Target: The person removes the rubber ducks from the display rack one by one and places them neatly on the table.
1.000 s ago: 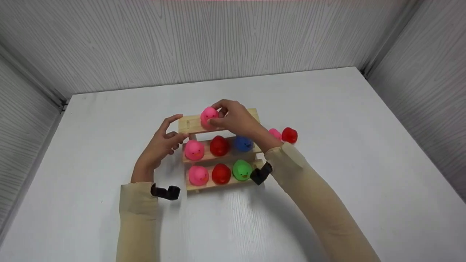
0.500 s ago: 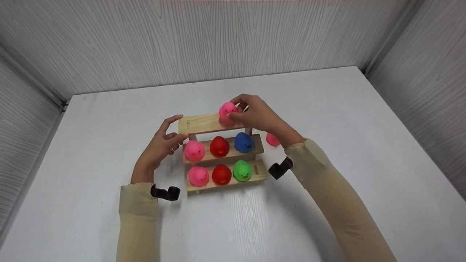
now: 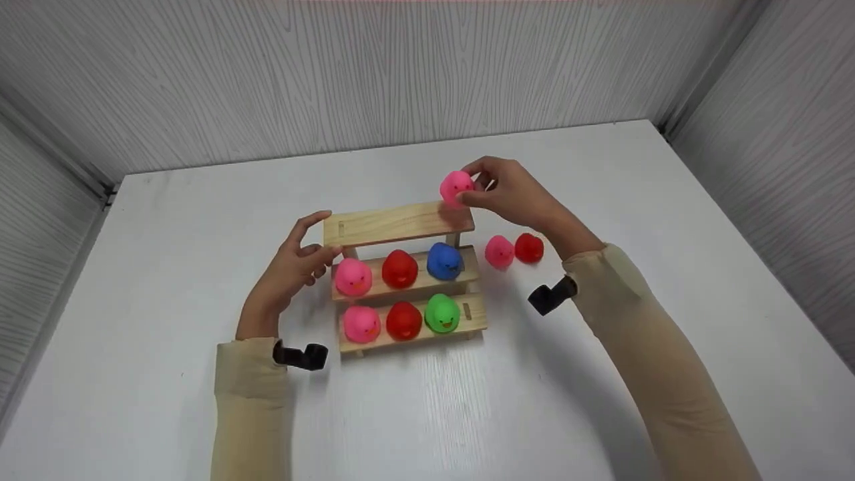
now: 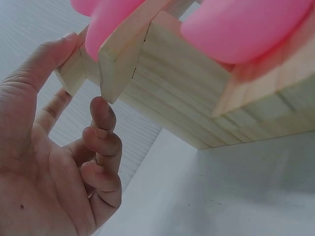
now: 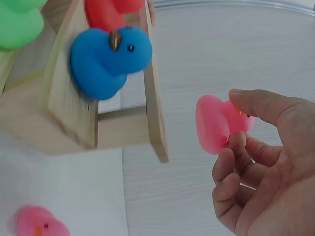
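Observation:
Between thumb and fingers of my right hand [image 3: 511,190] is a pink rubber duck [image 3: 456,188], at the right end of the rack's top shelf. In the right wrist view that pink duck [image 5: 214,125] shows apart from the wood. My left hand [image 3: 287,270] grips the left end of the three-step wooden rack [image 3: 394,224], thumb at the front edge of its top shelf and a finger at the back. The middle step bears a pink duck [image 3: 353,276], a red duck [image 3: 399,268] and a blue duck [image 3: 444,260].
On the lowest step sit a pink duck [image 3: 361,324], a red duck [image 3: 404,321] and a green duck [image 3: 442,313]. Another pink duck [image 3: 499,252] and a red one [image 3: 529,248] lie on the white table [image 3: 427,414], right of the rack. Grey panels [image 3: 374,80] enclose the table.
My right hand has carried its pink duck rightward, from left of the top shelf's middle to its right end. The two ducks on the table are now uncovered. My left hand keeps its place.

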Motion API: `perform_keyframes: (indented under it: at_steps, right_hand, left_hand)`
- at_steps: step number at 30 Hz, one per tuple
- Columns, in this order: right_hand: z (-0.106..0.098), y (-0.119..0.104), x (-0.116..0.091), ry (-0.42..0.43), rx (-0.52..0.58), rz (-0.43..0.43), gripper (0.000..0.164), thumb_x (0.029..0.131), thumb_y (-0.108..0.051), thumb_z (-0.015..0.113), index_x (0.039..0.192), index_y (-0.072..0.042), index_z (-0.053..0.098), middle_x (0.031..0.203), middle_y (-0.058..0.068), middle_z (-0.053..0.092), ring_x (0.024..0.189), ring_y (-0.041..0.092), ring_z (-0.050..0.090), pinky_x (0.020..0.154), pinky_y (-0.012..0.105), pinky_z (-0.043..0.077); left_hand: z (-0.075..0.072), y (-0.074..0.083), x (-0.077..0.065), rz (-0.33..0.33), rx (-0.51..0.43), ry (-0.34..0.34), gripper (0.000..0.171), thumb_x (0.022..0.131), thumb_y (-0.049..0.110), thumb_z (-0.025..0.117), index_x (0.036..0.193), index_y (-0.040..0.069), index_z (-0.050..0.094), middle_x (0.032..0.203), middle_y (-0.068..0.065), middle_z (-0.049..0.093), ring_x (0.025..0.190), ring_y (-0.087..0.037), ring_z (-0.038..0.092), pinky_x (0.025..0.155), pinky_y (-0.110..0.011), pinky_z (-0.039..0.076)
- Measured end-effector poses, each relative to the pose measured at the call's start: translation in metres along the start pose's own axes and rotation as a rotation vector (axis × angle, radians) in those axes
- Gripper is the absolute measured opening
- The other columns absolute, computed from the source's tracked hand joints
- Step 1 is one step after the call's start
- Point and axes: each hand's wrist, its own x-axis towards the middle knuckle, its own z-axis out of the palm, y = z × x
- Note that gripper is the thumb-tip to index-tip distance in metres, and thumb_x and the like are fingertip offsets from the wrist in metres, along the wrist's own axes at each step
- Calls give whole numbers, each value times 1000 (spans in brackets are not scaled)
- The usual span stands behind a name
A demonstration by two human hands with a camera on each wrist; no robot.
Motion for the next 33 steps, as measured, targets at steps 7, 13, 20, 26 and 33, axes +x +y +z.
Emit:
perform_keyframes:
  at_steps: [7,13,20,26,33]
  right_hand:
    - [-20,21,-7,21,-38,19,42,90,-22,67,128,-8,56,103,9,57,91,19,51,72,24,46]
    - [-38,34,-16,53,-53,44,43,91,-25,66,128,-8,55,104,8,56,91,20,51,71,22,45]
    - [-57,46,-25,77,-74,67,43,93,-27,63,130,-9,53,102,6,54,92,19,49,72,24,44]
    - [-73,55,-33,112,-105,47,41,93,-28,62,128,-7,55,97,3,54,88,17,51,71,23,43]
    - [-88,68,-42,128,-108,59,42,93,-29,62,128,-6,55,94,0,54,88,15,50,71,24,43]
  left_hand:
    - [1,2,0,-9,12,3,65,93,29,64,148,30,29,79,0,53,65,-11,39,56,-23,30]
    - [3,3,1,-11,38,10,64,94,31,63,148,30,29,79,0,53,66,-11,40,57,-23,31]
    - [3,3,2,-8,27,2,64,94,29,63,148,28,29,79,0,53,65,-11,39,57,-23,31]
    - [4,5,3,-14,37,9,63,93,31,64,147,32,31,78,2,52,65,-10,40,56,-22,31]
    - [5,6,3,-17,37,18,64,91,33,66,145,33,32,78,3,52,65,-10,40,57,-23,31]
